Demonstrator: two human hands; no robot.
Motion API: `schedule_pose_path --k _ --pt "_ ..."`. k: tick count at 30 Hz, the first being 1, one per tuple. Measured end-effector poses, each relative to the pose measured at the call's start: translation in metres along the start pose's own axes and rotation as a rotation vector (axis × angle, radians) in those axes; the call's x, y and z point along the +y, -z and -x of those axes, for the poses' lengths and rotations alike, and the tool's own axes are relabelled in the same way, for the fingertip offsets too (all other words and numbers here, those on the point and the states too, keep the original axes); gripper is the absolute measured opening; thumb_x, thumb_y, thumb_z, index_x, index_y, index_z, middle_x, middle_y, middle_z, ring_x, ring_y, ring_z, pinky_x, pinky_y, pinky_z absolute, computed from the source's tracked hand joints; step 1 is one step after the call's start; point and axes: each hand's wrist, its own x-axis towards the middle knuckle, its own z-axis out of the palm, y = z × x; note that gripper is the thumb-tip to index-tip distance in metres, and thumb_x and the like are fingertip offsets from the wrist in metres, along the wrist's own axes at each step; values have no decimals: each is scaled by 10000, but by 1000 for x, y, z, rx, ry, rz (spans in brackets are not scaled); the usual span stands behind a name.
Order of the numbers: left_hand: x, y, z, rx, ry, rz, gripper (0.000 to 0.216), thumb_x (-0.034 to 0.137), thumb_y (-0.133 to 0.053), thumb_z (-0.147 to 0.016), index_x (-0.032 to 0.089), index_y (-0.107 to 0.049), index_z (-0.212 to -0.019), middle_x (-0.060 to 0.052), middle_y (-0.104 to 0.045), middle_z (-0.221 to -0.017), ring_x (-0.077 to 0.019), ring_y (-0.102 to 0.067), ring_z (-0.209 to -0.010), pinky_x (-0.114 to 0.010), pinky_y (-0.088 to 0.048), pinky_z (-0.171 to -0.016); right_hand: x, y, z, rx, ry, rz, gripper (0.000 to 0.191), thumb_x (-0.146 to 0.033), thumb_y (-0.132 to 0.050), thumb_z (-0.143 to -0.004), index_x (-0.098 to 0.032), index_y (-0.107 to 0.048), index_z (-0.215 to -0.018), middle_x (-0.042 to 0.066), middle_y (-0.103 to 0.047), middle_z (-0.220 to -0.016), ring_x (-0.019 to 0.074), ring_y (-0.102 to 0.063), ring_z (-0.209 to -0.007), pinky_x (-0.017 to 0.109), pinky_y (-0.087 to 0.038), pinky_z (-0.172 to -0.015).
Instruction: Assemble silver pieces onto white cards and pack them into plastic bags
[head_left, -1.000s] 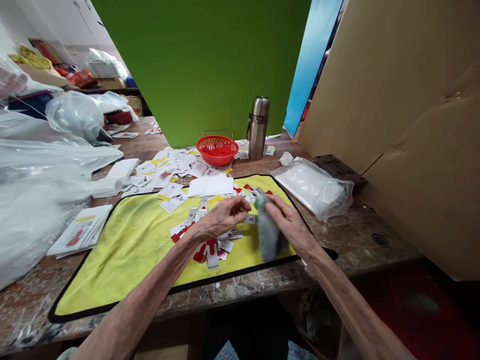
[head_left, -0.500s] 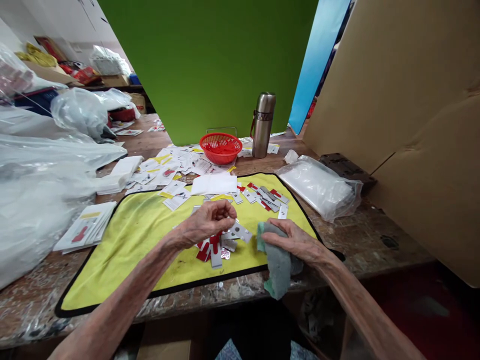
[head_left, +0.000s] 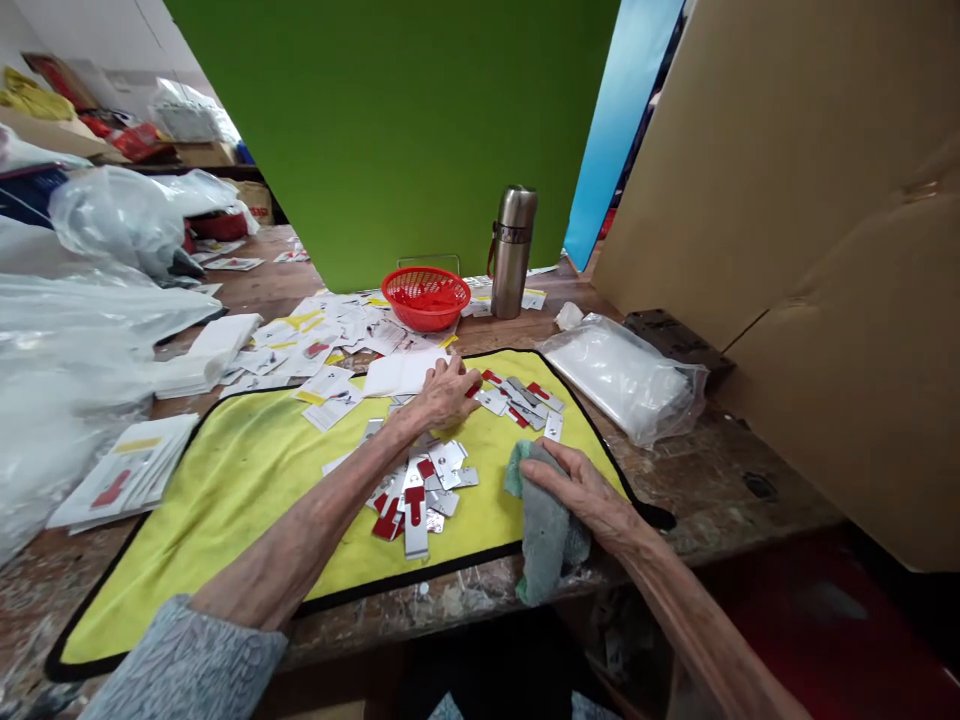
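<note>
**Yellow cloth mat with black edging (head_left: 225,480), worn brown wooden bench (head_left: 720,490): your left hand just switched piles**

Half a second ago your left hand (head_left: 450,393) had a small silver plate over the near pile of flat silver-and-red rectangular plates (head_left: 442,465). Now it's at the left end of the far cluster of similar plates (head_left: 525,400), fingers half curled by a red-marked piece (head_left: 472,389) (can't tell if you've actually got hold of it). Your right hand (head_left: 589,490) is still closed around the crumpled grey-green cloth (head_left: 551,530) at the mat's front edge. I'd guess you're between pieces, with the cloth idle.
</note>
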Motion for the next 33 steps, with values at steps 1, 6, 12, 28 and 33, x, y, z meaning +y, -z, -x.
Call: schedule_pose_path --k 1,6,12,28,33 --pt "-1 0 1 7 -13 21 236 272 -565 -809 194 -590 -1031 -120 -478 -1133 -290 -442 -1012 -439 -396 -836 1 0 0 11 10 17 266 -458 -604 -795 -195 -588 -824 -15 -590 -819 151 -512 -771 240 -400 -696" --pt "0 6 3 41 -55 145 93 222 -597 -760 172 -590 -839 -77 -520 -1008 -249 -452 -978 -391 -390 -825 5 -1 -1 51 12 43 208 -416 -565 -823 -208 -569 -804 -21 -563 -790 152 -494 -781 232 -390 -698" --pt "2 23 13 42 -45 583 76 204 -544 -775 171 -516 -713 23 -519 -684 -122 -476 -653 -268 -399 -643 -7 8 -5 160 77 47 228 -439 -565 -809 -223 -608 -867 -3 -616 -846 181 -531 -812 255 -411 -705" --pt "-3 50 69 -196 92 980 319 471 -628 -719 154 -595 -738 17 -555 -644 -101 -495 -574 -231 -404 -569 -9 6 -4 -90 -108 -18 276 -446 -681 -699 -194 -569 -681 -41 -514 -603 107 -419 -541 230 -318 -508" --pt "-1 51 42 -71 100 484 365 462 -564 -792 179 -681 -991 -63 -657 -946 -185 -601 -794 -271 -450 -687 1 6 5 -30 -89 -65 282 -464 -650 -728 -200 -555 -749 -47 -503 -660 114 -434 -607 226 -344 -566"
